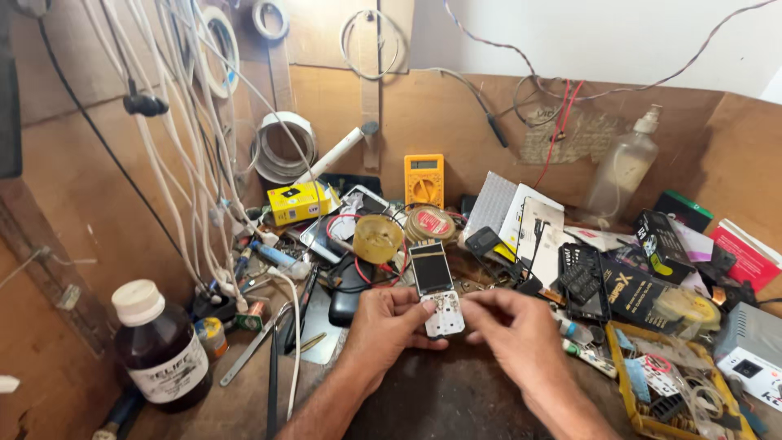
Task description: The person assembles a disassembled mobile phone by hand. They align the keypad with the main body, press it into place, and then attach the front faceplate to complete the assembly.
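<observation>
At the middle of the cluttered worktop [456,399], a small opened phone [436,289] stood tilted between the person's two hands, its dark screen above and its bare white lower half showing tiny parts too small to make out. The left hand [391,322] gripped it along the left edge, thumb laid on the white part. The right hand [513,322] pinched the lower right corner with its fingertips; what lay under those fingers was hidden. Both forearms ran out of the bottom edge.

Just behind the phone sat one round translucent yellow tub [377,238] and one flat round tin [431,224], with a red wire looping between them. One yellow multimeter [424,180] leaned upright against the wooden back wall. To its left lay one small yellow box [298,202] with a black label.

At the near left stood one dark brown bottle [160,346] with a white cap and a white label. At the far right, one clear spray bottle [623,167] stood against the wall. A yellow tray [623,375] of small parts was cut off by the lower right corner, its contents a jumble. One black package [661,243] leaned beside a red packet [748,257]. White cables [175,147] hung in a bundle on the left, too tangled to count.
</observation>
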